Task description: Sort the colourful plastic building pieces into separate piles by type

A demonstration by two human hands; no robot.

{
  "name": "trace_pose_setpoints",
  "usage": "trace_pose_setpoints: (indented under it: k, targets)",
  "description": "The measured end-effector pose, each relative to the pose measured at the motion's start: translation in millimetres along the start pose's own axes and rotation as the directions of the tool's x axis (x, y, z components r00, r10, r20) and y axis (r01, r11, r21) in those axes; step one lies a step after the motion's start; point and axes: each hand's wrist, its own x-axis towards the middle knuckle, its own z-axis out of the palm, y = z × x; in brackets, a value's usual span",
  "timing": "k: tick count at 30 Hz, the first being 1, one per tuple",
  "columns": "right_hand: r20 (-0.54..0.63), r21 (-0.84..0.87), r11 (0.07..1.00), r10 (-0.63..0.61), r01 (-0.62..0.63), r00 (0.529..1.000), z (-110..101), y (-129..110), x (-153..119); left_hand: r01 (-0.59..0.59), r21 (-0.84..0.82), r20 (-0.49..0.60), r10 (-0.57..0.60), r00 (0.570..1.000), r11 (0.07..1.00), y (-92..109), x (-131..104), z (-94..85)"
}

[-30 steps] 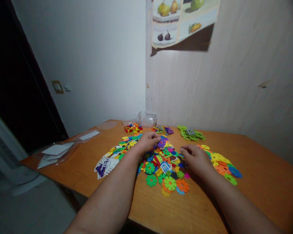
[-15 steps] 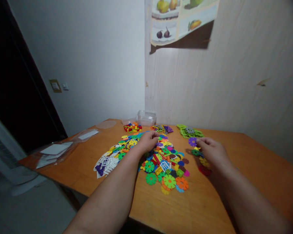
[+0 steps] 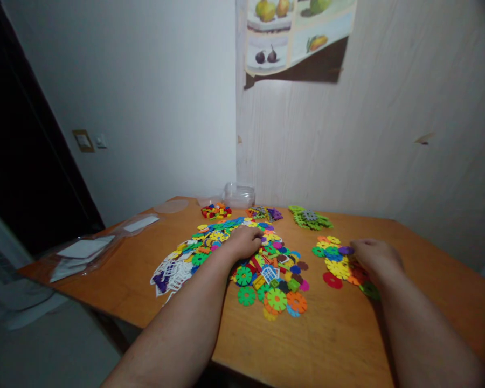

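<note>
At frame right, the right hand (image 3: 376, 260) pinches 1 purple disc (image 3: 345, 251) by its edge, likely for clearance; whether the central left hand (image 3: 243, 242) grips anything, I cannot tell.

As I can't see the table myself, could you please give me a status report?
Left hand over mixed pile, grip unclear. Right hand at purple disc, above smaller disc pile. Left forearm hides part of mixed pile.

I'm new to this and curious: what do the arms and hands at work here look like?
They are a person's: the left hand and right hand wear no gloves. The left forearm and right forearm show no sleeves, watch, bracelet or cables. Rings cannot be ruled out from this view.
</note>
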Motion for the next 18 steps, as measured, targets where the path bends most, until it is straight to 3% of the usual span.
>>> trace_pose_setpoints:
  k: [4,11,18]
  targets:
    - [-0.022,-0.06,0.998,0.023,-0.025,0.999,-2.6,-4.8,-0.3,0.01,-0.016,-0.025,-0.011,1.0,1.0,0.7,-1.6,-2.0]
    - [-0.042,-0.001,0.993,-0.122,0.122,0.992,5.9,-33.8,-18.3,-0.02,-0.071,-0.013,0.019,1.0,0.997,3.5,-3.5,-4.5]
    - [-0.017,0.043,0.967,-0.249,0.25,0.968,13.0,-56.8,-41.4,-0.021,-0.035,-0.079,0.018,0.997,0.999,2.4,-1.6,-4.0]
